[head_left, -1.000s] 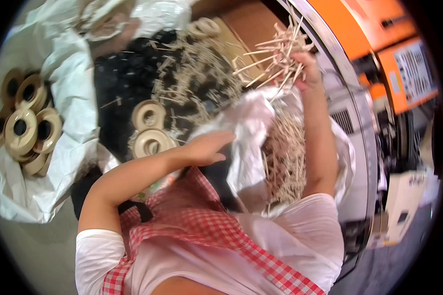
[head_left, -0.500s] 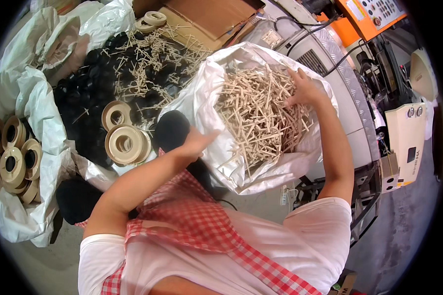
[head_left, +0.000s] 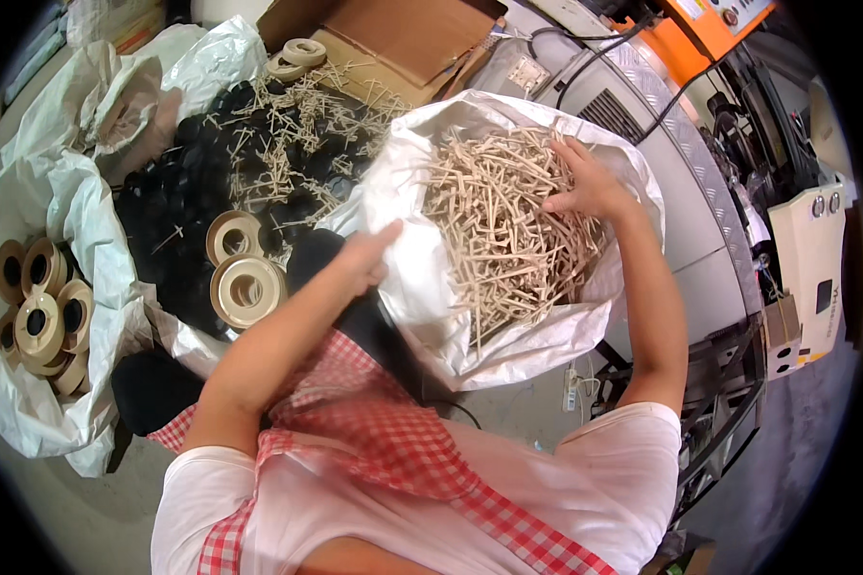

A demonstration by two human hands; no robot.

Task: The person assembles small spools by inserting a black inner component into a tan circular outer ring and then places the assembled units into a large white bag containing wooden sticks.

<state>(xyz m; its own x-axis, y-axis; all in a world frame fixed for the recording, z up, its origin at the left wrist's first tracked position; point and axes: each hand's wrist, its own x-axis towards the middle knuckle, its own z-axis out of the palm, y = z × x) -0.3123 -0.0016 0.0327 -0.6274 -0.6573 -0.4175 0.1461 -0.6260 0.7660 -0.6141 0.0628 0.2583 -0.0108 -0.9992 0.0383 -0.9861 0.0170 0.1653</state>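
A large white woven sack [head_left: 412, 201] stands upright with its mouth wide, full of short beige plastic sticks [head_left: 508, 230]. Spread over the right side of that heap is my right hand [head_left: 590, 187], thumb and fingers apart, touching the sticks and gripping none that I can see. My left hand [head_left: 362, 261] is at the sack's left side. One finger of it stretches toward the white cloth while others bend under the palm; nothing shows in its grasp.
Left of the sack lies a pile of black round parts [head_left: 177, 220] strewn with loose sticks. Beige flanged rings [head_left: 247, 292] rest on it. Another white bag [head_left: 86, 220] holds more beige rings [head_left: 38, 326]. A cardboard box [head_left: 403, 38] stands behind, an orange control panel [head_left: 714, 24] at far right.
My left hand has drawn back leftward from over the sack's edge. My right hand stays on the sticks, shifted slightly. The whole view has tilted a little.
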